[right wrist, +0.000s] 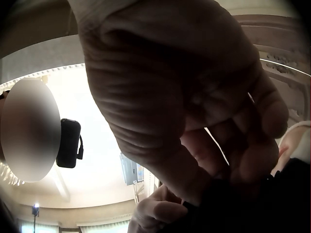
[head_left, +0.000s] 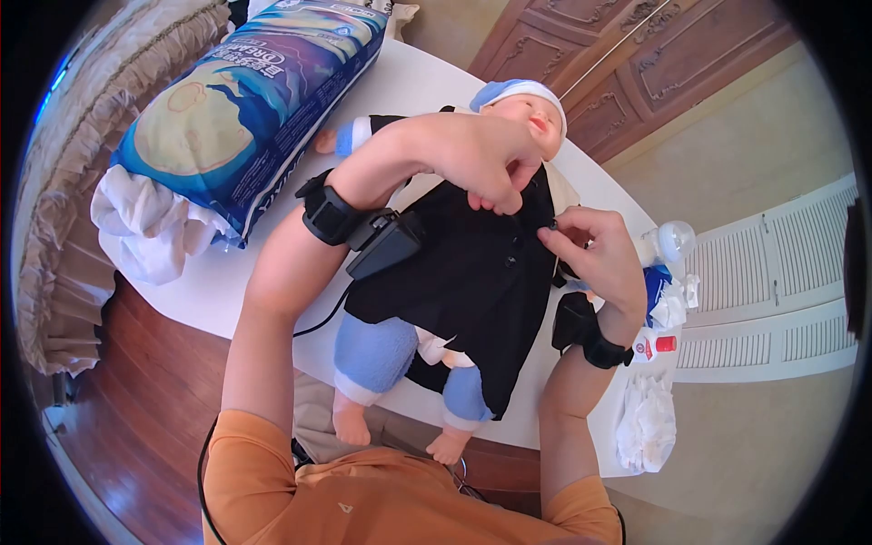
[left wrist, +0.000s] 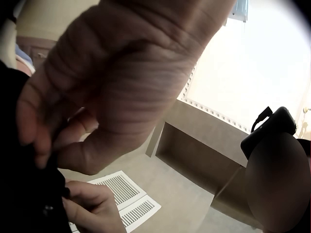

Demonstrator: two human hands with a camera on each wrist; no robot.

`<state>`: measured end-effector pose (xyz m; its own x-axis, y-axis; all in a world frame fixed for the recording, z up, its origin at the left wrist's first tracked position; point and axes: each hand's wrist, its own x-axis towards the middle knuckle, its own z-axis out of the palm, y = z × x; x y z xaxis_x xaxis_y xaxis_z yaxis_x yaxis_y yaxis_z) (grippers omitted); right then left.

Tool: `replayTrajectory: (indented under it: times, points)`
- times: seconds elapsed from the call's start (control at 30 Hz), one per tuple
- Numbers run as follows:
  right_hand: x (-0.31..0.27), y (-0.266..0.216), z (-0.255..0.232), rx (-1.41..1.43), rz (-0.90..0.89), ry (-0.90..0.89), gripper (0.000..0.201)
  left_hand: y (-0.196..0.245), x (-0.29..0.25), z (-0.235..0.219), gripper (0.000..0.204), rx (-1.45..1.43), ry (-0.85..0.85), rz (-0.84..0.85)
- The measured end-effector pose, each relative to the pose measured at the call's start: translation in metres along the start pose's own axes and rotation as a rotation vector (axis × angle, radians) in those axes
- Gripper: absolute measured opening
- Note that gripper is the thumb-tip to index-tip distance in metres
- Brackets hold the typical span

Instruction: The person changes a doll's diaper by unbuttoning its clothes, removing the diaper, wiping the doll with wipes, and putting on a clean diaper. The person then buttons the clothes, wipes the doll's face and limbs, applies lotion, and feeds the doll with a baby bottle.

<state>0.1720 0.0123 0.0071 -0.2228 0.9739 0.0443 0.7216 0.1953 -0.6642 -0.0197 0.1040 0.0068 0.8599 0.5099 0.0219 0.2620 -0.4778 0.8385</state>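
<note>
A baby doll (head_left: 527,111) in a blue and white cap lies on its back on the white table, its legs toward me. Over its blue fuzzy outfit (head_left: 374,356) is a black buttoned garment (head_left: 436,272), with dark buttons (head_left: 510,262) down the front. My left hand (head_left: 481,163) pinches the garment near the doll's chest, thumb and fingertips together. Just right of it, my right hand (head_left: 604,250) pinches the garment's other front edge near a button. In the left wrist view, the black cloth (left wrist: 29,189) lies between both hands' fingertips.
A large blue diaper pack (head_left: 263,100) stands at the left, with white diapers (head_left: 145,222) spilling from its open end. Along the right edge of the table (head_left: 436,77) are a clear bottle (head_left: 674,242), a red-capped item (head_left: 666,344) and a white folded diaper (head_left: 647,422).
</note>
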Motion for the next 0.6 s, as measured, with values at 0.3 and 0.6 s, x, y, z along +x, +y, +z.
replayTrajectory:
  times: [0.3, 0.6]
  points:
    - [-0.004, -0.005, 0.002, -0.049, -0.019, 0.117, 0.018, 0.021, -0.019, 0.007, 0.036, 0.052, -0.001, -0.173]
    - [-0.027, -0.020, 0.004, -0.015, 0.001, -0.039, 0.013, 0.027, -0.022, 0.059, 0.044, 0.369, 0.007, -0.249]
